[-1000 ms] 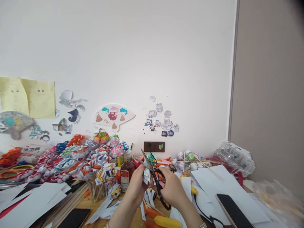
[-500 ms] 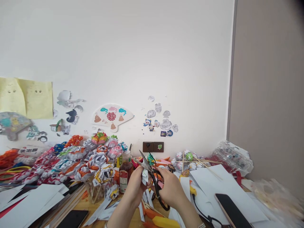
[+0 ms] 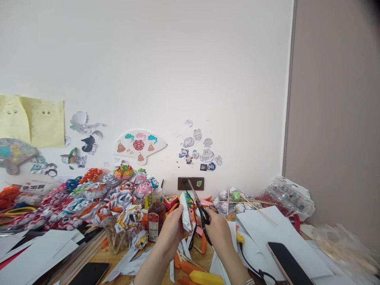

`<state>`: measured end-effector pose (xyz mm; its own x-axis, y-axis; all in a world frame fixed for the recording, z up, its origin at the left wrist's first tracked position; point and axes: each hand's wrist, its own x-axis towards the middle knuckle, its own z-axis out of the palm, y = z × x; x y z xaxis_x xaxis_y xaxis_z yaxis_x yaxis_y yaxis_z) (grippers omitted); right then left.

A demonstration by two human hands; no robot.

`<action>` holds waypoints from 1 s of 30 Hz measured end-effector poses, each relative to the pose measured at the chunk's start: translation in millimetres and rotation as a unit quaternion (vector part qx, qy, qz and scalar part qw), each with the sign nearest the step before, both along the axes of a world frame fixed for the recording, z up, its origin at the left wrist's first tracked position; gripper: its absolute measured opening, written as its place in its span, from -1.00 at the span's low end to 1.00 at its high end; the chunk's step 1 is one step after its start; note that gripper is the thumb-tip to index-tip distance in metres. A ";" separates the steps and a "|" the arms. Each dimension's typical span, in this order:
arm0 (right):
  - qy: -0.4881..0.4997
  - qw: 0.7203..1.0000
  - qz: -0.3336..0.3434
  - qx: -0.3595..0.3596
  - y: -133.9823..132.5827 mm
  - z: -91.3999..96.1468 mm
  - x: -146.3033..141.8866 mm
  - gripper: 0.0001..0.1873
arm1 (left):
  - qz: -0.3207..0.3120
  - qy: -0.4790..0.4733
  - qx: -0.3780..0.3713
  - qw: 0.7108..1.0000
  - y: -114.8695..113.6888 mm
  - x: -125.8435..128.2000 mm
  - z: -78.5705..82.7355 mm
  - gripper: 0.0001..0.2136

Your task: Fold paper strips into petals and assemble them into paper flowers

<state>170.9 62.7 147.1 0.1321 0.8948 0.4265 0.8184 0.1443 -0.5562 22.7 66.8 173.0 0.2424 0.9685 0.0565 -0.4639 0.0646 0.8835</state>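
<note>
In my left hand point(image 3: 172, 225) is a narrow piece of folded white paper point(image 3: 185, 211), held upright between thumb and fingers. My right hand point(image 3: 218, 230) grips black-handled scissors point(image 3: 203, 213), their blades pointing up and to the left. The blades look closed together and stand apart from the paper, just to its right. Below both hands lie cut paper strips point(image 3: 185, 248) and orange and yellow paper pieces point(image 3: 204, 277) on the wooden table.
Paper flowers point(image 3: 121, 202) are heaped at the left, beside a bottle of brown liquid point(image 3: 156, 215). White sheets point(image 3: 276, 237) and a phone point(image 3: 289, 263) lie to the right; another phone point(image 3: 90, 273) is at front left. A yellow-handled tool point(image 3: 240, 237) trails a black cable.
The scissors have closed and moved right, away from the paper. The folded paper now stands taller and more visible in my left hand.
</note>
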 end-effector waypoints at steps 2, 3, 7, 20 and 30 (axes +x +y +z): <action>-0.009 0.998 -0.049 -0.038 3.4 -4.4 7.2 -0.78 | -0.004 0.006 0.000 1.000 0.9 -0.8 0.2 -0.74; -0.014 0.996 -0.070 -0.058 4.9 -7.3 10.9 -0.78 | -0.005 0.008 0.001 1.000 1.0 -0.9 0.5 -0.75; -0.035 0.982 -0.126 -0.136 8.7 -21.2 24.2 -0.83 | -0.013 0.015 0.012 1.000 -1.5 -0.6 2.7 -0.76; 0.045 0.983 -0.109 -0.143 4.3 -9.5 26.7 -0.81 | -0.012 0.127 0.099 0.987 -14.1 6.0 11.0 -0.57; 0.356 0.899 0.242 0.085 -23.8 36.2 -7.5 -0.53 | 0.066 0.221 0.215 0.949 -10.0 8.4 8.7 -0.54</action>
